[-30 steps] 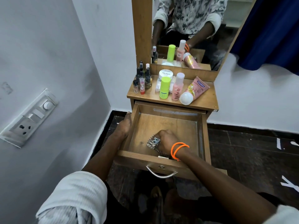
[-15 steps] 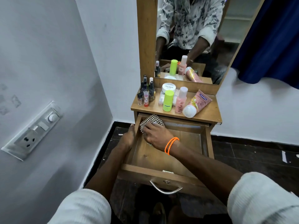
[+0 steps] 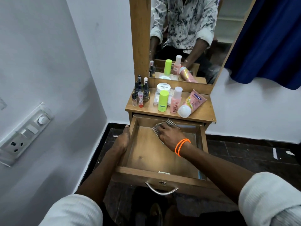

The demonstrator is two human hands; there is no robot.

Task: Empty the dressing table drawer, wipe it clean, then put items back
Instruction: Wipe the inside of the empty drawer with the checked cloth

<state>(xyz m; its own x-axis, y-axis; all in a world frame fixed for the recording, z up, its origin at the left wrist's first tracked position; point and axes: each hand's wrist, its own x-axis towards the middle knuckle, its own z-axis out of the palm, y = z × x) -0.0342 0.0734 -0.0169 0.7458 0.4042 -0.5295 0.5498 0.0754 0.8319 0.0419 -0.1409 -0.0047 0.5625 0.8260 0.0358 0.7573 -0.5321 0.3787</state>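
- Head view, far left: a switch panel (image 3: 24, 136) sits on the wall, well apart from the work and of no use to you here.
- Your left hand (image 3: 121, 141) lies along the outside of the drawer's left wall, fingers fairly straight and gripping nothing. It reads as a brace, so the drawer does not slide or twist while you scrub.
- The drawer (image 3: 146, 172) stands pulled well out, its handle (image 3: 161, 190) toward you. Nothing lies inside but the cloth, so the emptying looks done and you are in the wiping step.
- Small dark bottles (image 3: 140, 92) stand at the tabletop's left rear, out of the way so the drawer floor is free to clean.
- The checked cloth (image 3: 169, 123) lies at the back of the drawer floor, near the rear wall and just under the tabletop's front edge. Your right hand (image 3: 169, 136) presses down on it with fingers spread and bent over the fabric. Whether they pinch it or only push, you cannot tell from here.
- A green bottle (image 3: 162, 101), a pink bottle (image 3: 175, 100) and a white jar (image 3: 163, 88) stand mid-tabletop.
- A pink tube (image 3: 194, 100) lies tilted toward the right, its white cap near the front edge. Mind it when you pull the cloth back, since a knock could roll it into the drawer.
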